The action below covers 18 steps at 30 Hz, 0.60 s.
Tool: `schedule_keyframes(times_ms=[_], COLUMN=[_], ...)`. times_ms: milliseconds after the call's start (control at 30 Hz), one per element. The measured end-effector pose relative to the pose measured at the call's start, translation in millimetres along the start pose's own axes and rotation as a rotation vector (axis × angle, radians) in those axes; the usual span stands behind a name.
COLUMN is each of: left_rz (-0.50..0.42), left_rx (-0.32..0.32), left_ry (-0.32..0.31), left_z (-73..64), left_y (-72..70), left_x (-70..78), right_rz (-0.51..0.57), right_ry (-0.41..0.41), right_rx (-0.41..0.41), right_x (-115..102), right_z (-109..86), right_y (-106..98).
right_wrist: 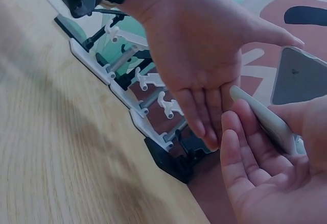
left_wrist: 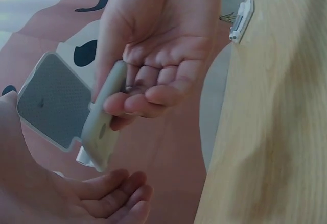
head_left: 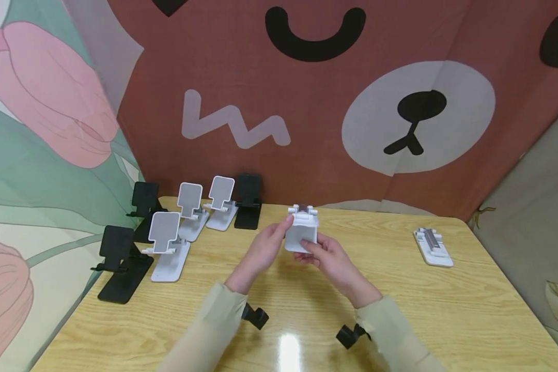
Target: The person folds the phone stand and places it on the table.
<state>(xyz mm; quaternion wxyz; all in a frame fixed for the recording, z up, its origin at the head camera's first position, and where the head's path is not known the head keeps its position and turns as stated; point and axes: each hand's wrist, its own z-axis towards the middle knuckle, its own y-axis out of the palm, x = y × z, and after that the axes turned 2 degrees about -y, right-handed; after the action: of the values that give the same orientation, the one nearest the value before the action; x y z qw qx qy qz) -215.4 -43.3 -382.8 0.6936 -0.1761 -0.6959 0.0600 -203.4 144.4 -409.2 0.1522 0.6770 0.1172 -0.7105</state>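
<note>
My right hand (head_left: pixel 330 258) pinches the base of a white folding phone stand (head_left: pixel 301 238) between thumb and fingers, above the middle of the table. My left hand (head_left: pixel 264 247) is at the stand's left side. In the right wrist view, the left hand (right_wrist: pixel 196 55) has its fingers extended, and its thumb tip touches the edge of the raised grey-faced plate (right_wrist: pixel 301 78). The left wrist view shows the plate (left_wrist: pixel 56 101) tilted away from the base (left_wrist: pixel 104 117), with the right hand's (left_wrist: pixel 163 45) fingers curled at the base.
Unfolded white phone stands (head_left: pixel 171 261) and black phone stands (head_left: pixel 125 279) stand grouped at the table's back left. A folded white phone stand (head_left: pixel 432 247) lies at the right. Patterned cloth (head_left: pixel 307 129) hangs behind the wooden table (head_left: pixel 446 320).
</note>
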Motion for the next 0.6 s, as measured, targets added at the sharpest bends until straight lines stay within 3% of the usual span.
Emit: schedule_keyframes(times_ms=[367, 600], left_rz=[-0.056, -0.105], left_rx=[0.008, 0.012], left_ry=[0.062, 0.076], left_z=[0.5, 0.7], left_y=[3.4, 3.5], left_x=[-10.8, -12.2], right_rz=[-0.006, -0.015], right_ry=[0.015, -0.001], right_rx=[0.01, 0.059], right_x=[-1.1, 0.9], right_z=[-0.3, -0.1], right_y=[-1.9, -2.8])
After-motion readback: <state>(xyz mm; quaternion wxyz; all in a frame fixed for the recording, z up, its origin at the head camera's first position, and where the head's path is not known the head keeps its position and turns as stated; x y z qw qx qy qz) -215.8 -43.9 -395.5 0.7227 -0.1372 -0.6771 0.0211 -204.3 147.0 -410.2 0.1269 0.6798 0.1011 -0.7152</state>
